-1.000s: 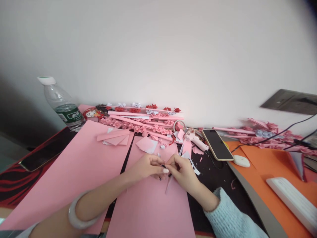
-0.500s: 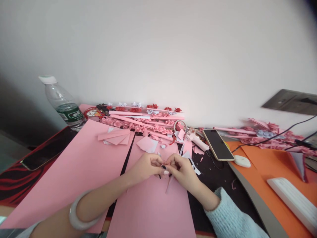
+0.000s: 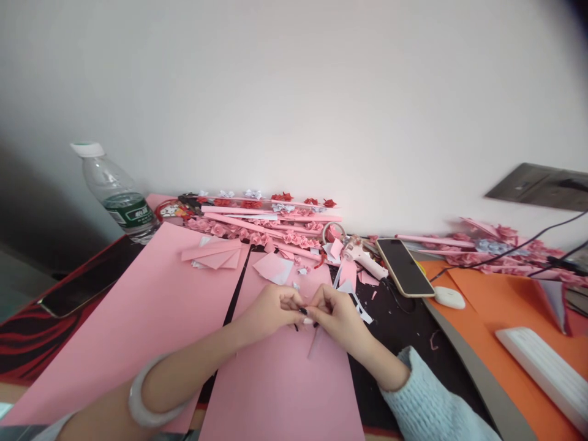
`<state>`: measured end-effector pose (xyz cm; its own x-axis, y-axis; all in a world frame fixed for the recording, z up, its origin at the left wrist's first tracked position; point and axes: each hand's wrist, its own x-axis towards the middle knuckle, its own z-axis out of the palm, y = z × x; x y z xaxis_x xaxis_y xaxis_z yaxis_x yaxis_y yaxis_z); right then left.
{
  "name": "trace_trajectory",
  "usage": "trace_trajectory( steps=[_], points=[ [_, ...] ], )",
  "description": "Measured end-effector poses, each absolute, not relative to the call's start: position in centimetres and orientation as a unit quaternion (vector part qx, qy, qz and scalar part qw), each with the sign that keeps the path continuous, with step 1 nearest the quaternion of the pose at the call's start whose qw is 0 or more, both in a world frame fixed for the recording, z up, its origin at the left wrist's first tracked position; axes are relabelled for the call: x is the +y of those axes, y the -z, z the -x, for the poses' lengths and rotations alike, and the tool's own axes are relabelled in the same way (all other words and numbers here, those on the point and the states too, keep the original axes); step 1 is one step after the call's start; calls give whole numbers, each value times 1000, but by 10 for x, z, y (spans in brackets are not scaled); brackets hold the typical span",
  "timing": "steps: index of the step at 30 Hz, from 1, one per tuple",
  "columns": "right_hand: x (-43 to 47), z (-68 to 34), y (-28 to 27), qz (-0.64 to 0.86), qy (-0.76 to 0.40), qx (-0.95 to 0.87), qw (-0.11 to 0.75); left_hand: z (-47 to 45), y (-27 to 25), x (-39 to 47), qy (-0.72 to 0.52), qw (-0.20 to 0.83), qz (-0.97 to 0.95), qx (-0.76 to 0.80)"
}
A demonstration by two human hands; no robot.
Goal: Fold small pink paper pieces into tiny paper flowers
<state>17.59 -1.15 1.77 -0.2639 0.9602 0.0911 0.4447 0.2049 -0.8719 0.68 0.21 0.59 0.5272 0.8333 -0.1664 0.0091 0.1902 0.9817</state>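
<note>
Fingertips meet over the middle of the desk. My left hand [image 3: 272,310] is closed in a pinch, its thumb and finger pressed against the right fingertips. My right hand [image 3: 339,315] pinches from the other side. From under the right fingers a thin pink paper strip [image 3: 313,345] sticks out, pointing down toward me. Whatever lies between the fingertips is small and mostly hidden. Beneath both hands lies a long pink paper sheet [image 3: 280,392]. Just beyond them are a folded pink paper piece [image 3: 273,267] and white paper scraps [image 3: 362,309].
Rolled pink paper sticks and paper flowers [image 3: 257,236] line the wall, near a glue gun [image 3: 365,260]. A phone [image 3: 404,267] and white case [image 3: 449,297] are right of it. A water bottle [image 3: 122,196] stands left. Orange paper [image 3: 478,306] lies right.
Both hands stay in nearly the same place, pinched together. The fingertips have shifted only slightly against each other.
</note>
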Motion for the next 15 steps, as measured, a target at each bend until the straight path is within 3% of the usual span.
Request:
trace_trajectory(
  steps=[15],
  points=[
    [-8, -178, -14, 497, -448, -678, 303, -5, -13, 0, -295, 632, -598, 395]
  ],
)
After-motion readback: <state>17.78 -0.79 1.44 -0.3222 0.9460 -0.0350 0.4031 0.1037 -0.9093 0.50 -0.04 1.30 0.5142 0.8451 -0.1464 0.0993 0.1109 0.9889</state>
